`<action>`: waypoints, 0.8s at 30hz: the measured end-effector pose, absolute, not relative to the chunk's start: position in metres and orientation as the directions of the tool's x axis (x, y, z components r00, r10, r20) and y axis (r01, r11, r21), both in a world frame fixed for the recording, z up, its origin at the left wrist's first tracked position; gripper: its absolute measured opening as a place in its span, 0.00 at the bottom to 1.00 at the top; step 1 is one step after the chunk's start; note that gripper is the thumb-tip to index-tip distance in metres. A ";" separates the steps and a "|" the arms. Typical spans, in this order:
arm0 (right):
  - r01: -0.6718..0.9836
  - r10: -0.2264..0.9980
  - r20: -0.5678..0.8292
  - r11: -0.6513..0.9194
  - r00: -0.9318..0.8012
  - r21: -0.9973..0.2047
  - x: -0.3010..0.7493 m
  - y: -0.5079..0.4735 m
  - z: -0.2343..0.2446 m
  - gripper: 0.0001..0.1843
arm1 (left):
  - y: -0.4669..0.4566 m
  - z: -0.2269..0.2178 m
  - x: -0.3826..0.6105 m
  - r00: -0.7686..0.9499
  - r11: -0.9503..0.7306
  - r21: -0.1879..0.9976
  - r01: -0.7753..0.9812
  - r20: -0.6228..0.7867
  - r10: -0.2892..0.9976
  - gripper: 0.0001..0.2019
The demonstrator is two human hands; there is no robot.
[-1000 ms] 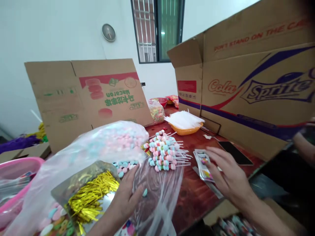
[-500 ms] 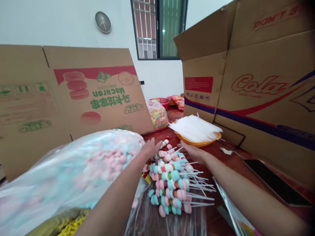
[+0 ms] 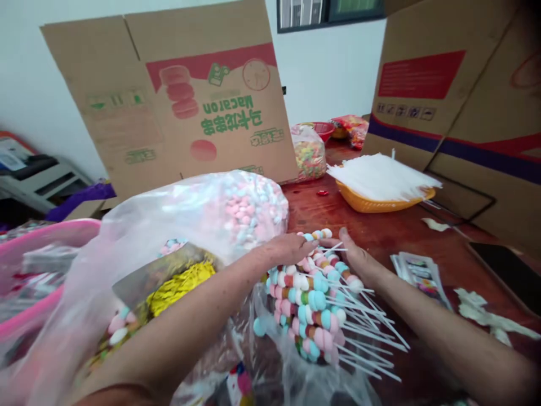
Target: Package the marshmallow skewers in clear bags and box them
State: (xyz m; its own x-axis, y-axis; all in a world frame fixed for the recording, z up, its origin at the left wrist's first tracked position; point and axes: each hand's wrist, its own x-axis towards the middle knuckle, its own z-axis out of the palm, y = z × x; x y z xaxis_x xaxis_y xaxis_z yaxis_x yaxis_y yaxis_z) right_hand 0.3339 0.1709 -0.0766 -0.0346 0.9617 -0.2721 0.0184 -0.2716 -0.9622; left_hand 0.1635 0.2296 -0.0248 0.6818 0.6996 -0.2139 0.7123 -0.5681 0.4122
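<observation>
A pile of marshmallow skewers (image 3: 310, 310), pink, blue and white with darker pieces between, lies on clear plastic, its white sticks pointing right. My left hand (image 3: 291, 248) rests across the far left of the pile, fingers stretched out. One marshmallow skewer (image 3: 323, 234) shows just beyond its fingers, and the undersides of the fingers are hidden. At the far right end, my right hand (image 3: 357, 259) touches the pile with its thumb raised apart and its fingers towards the left hand. A large clear bag of marshmallows (image 3: 203, 197) stands left of the pile.
An orange basket (image 3: 372, 206) bears white sticks (image 3: 384, 177). Cardboard boxes (image 3: 169, 135) rise behind and at right. A pink basin (image 3: 76, 228) and a yellow-filled packet (image 3: 181, 287) are at left. Printed packets (image 3: 422, 276), torn scraps (image 3: 477, 307) and a dark flat panel (image 3: 507, 270) lie right.
The view has turned down and left, bringing the pink basin into sight. My hands have come closer together at the far end of the skewer pile.
</observation>
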 end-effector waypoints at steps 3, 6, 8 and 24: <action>0.334 0.989 -0.062 -0.104 0.134 -0.937 0.335 0.160 -0.065 0.36 | 0.199 -0.015 0.143 0.621 -0.537 0.416 0.734 -0.088 0.779 0.22; 0.477 0.955 0.095 -0.054 0.283 -0.877 0.341 0.126 -0.040 0.28 | 0.160 0.005 0.099 0.546 -0.500 0.444 0.743 0.031 0.838 0.23; 0.558 0.930 0.203 -0.003 0.307 -0.830 0.332 0.085 -0.026 0.19 | 0.121 0.010 0.062 0.544 -0.527 0.487 0.696 0.122 0.830 0.20; 0.851 0.858 0.280 0.489 -0.430 -0.193 0.253 -0.041 -0.101 0.14 | -0.017 -0.058 -0.023 0.415 -0.389 0.257 0.885 -0.057 0.908 0.16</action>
